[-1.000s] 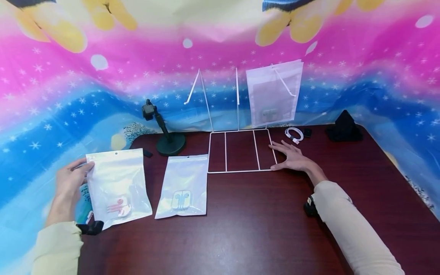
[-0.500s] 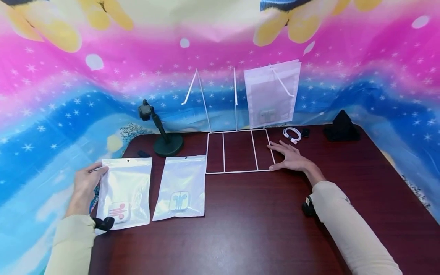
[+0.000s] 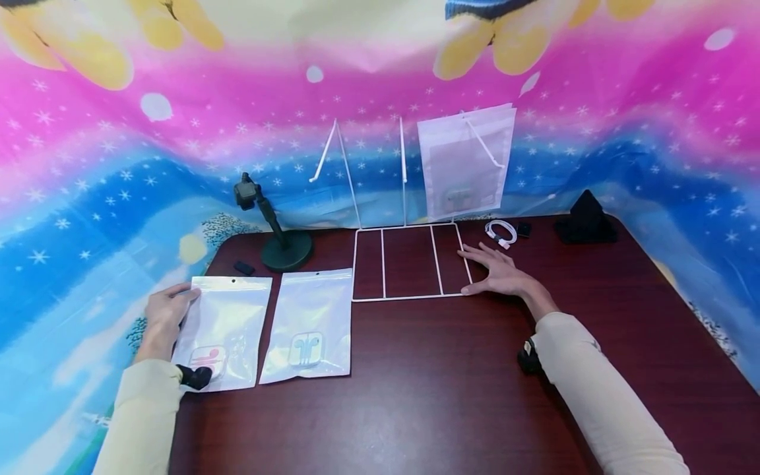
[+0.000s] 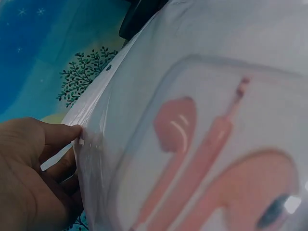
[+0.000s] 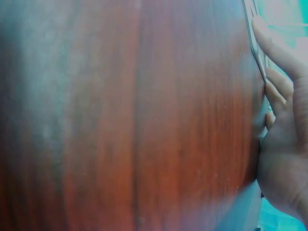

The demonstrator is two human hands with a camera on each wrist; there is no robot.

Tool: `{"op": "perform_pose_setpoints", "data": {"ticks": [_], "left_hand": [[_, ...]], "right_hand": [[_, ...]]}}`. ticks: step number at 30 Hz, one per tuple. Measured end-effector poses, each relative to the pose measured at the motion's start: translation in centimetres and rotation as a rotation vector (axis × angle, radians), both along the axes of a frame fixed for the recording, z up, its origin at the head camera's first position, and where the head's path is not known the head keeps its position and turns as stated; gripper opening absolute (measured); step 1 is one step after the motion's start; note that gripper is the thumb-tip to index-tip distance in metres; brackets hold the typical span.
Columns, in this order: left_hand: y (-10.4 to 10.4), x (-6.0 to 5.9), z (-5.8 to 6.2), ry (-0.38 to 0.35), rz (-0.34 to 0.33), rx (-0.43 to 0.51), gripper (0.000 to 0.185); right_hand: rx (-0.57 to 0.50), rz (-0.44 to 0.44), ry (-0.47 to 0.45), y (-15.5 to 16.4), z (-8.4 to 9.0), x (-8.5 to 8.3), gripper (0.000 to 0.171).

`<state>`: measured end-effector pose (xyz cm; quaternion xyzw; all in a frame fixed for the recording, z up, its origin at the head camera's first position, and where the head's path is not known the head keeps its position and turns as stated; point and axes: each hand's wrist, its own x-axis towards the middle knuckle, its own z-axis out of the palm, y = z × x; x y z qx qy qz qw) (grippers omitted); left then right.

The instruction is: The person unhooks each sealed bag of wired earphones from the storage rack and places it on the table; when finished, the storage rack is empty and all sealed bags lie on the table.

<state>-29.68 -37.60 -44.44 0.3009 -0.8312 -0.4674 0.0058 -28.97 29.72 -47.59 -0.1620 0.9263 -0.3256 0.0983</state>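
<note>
My left hand (image 3: 165, 315) pinches the upper left edge of a white zip bag (image 3: 228, 313) with pink earphones in a case. In the left wrist view, the thumb lies on the bag's face (image 4: 130, 96) and other fingers are behind it. Beside it on the table lies a second zip bag (image 3: 317, 303), with pale blue earphones. My right hand (image 3: 501, 274) rests spread at the right end of a white wire rack's base (image 3: 404, 298), fingertips touching the frame. From the rack's right hook hangs another bag (image 3: 460, 161); two other hooks carry nothing.
A dark stand (image 3: 285, 247) is behind the bags, near a small black object (image 3: 244, 268). Behind my right hand lie a coiled white cable (image 3: 501, 233) and a small black piece (image 3: 524, 230). A black holder (image 3: 586, 221) stands far right. A patterned cloth (image 3: 380, 86) hangs behind the table.
My left hand has brought the bag with the pink earphones rightward, and it now lies flatter, close beside the other bag. My right hand stays on the rack.
</note>
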Motion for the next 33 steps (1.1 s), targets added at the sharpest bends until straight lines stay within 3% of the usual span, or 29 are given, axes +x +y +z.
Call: {"op": "perform_pose_setpoints", "data": {"ticks": [8,13,17,20,26,30,33], "left_hand": [[0.2,-0.7,-0.5,-0.023,-0.012,-0.028,0.049],[0.9,-0.5,-0.4,0.028,-0.038,-0.042,0.047],[1.2,-0.5,0.1,0.061,-0.054,-0.076,0.047],[1.8,-0.6,1.0,0.096,-0.058,-0.042,0.047],[5.8,-0.6,4.1,0.230,-0.108,0.097,0.045],[9.4,-0.7,5.6,0.311,-0.227,0.079,0.045],[12.3,-0.9,5.9,0.334,-0.344,0.053,0.045]], "right_hand": [[-0.004,0.002,-0.021,-0.2,-0.1,-0.1,0.097],[-0.005,0.001,-0.018,-0.2,-0.1,-0.1,0.097],[-0.003,-0.001,-0.013,0.0,-0.1,-0.1,0.097],[0.008,-0.004,-0.011,0.0,-0.2,-0.2,0.098],[0.016,-0.004,-0.007,0.1,-0.1,-0.2,0.099],[0.003,-0.006,-0.013,-0.1,-0.1,-0.2,0.098],[-0.002,-0.002,-0.019,0.1,-0.1,-0.2,0.098]]}}
